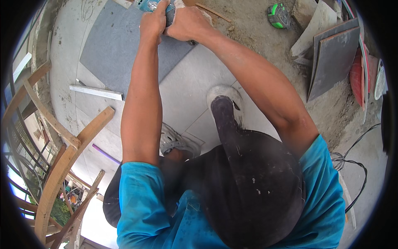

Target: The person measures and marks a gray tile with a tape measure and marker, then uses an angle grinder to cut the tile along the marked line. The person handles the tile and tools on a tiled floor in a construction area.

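Note:
At the top edge, both my arms reach forward to a teal power tool (146, 5), partly cut off by the frame. My left hand (154, 21) is closed round its body. Right beside it, my right hand (187, 21) wraps the dark end of the same tool. Which kind of power tool it is cannot be made out. Beneath the hands lies a large dark grey tile (110, 50), set askew on paler floor tiles (182, 74). A straight light metal bar (96, 92) rests by the dark tile's near left edge.
A green and black tape measure (278, 15) lies on sandy ground at the far right. Dark tile pieces (335, 58) lean close by. Black cable (350, 159) loops at the right. A wooden frame (62, 178) stands left, near a purple strip (105, 153).

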### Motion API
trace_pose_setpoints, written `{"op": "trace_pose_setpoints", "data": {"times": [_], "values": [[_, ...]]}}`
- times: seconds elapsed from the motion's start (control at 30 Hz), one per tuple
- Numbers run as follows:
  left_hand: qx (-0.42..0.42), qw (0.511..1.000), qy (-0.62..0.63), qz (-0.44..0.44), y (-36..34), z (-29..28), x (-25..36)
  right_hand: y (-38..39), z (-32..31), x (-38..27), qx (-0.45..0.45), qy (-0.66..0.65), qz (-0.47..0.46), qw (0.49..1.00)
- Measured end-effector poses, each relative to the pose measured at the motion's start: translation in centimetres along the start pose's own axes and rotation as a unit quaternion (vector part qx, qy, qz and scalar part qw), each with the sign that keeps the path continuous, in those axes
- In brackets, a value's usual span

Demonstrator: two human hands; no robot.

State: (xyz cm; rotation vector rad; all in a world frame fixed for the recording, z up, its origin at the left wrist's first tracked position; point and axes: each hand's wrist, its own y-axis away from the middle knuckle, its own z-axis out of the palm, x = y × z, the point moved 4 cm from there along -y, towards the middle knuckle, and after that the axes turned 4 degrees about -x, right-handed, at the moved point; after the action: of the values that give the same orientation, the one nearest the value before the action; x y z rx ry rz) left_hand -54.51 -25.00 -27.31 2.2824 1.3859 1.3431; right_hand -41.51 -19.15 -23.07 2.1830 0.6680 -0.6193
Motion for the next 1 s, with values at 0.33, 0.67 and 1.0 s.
{"op": "trace_pose_setpoints", "data": {"times": [0.33,0.67,1.0], "values": [[-0.002,1.000,0.030,-0.006,0.8,0.3,0.4,0.3,-0.8,0.2,0.051,-0.019,-0.001,0.999],[-0.006,0.999,0.048,-0.011,1.2,0.4,0.5,0.7,-0.6,0.2,0.005,-0.012,-0.001,1.000],[-0.005,0.997,0.069,-0.016,1.8,1.1,0.1,1.4,-0.3,0.7,0.000,-0.002,0.008,1.000]]}}
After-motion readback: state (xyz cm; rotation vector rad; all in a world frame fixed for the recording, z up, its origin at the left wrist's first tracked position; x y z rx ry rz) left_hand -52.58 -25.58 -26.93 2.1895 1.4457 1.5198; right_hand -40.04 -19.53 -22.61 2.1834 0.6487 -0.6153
